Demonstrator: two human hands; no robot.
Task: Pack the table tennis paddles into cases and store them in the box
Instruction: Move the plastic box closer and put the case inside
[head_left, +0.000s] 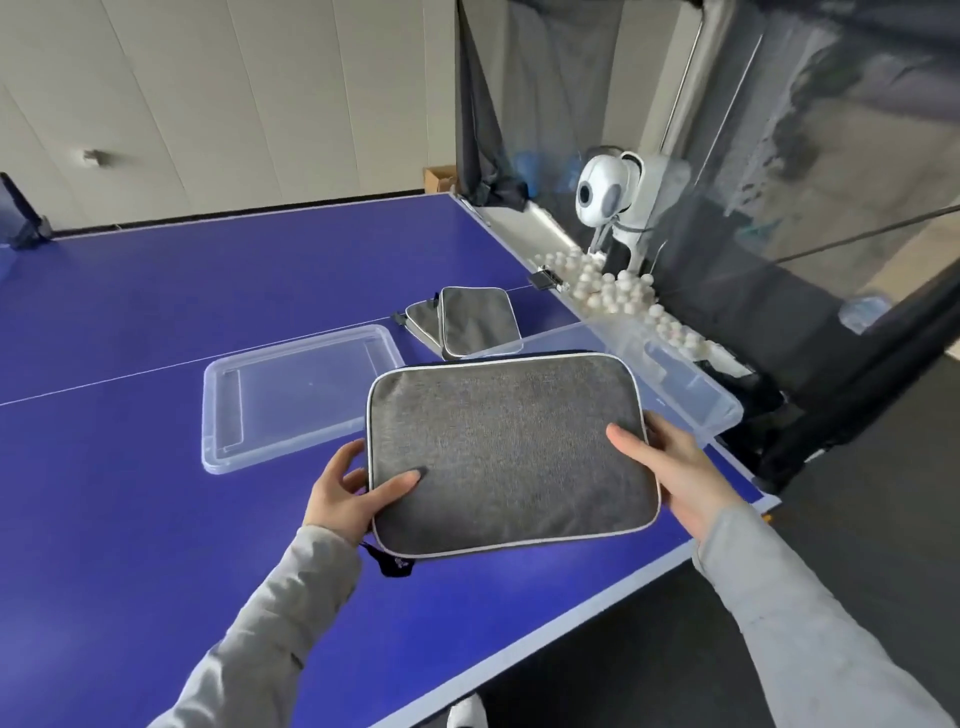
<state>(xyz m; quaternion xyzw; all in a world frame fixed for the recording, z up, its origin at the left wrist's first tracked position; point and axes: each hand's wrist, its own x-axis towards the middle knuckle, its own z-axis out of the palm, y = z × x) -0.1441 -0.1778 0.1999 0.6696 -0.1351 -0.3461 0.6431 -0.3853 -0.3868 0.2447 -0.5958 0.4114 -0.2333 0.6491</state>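
Note:
I hold a grey fabric paddle case (511, 449) with pale piping flat above the blue table, both hands on it. My left hand (349, 493) grips its near left corner, thumb on top. My right hand (670, 470) grips its right edge. A dark zipper pull (395, 564) hangs below the case's near left corner. Behind the case stands the clear plastic box (691, 395), mostly hidden by it. Two more grey cases (470, 321) lie overlapped on the table beyond the box. No bare paddle is visible.
The box's clear lid (296, 395) lies flat on the table to the left. A white ball-feeding machine (610, 195) and a tray of several white balls (618, 293) sit off the table's right end, with dark netting (810, 218) behind. The table's near edge (587, 590) runs diagonally below my hands.

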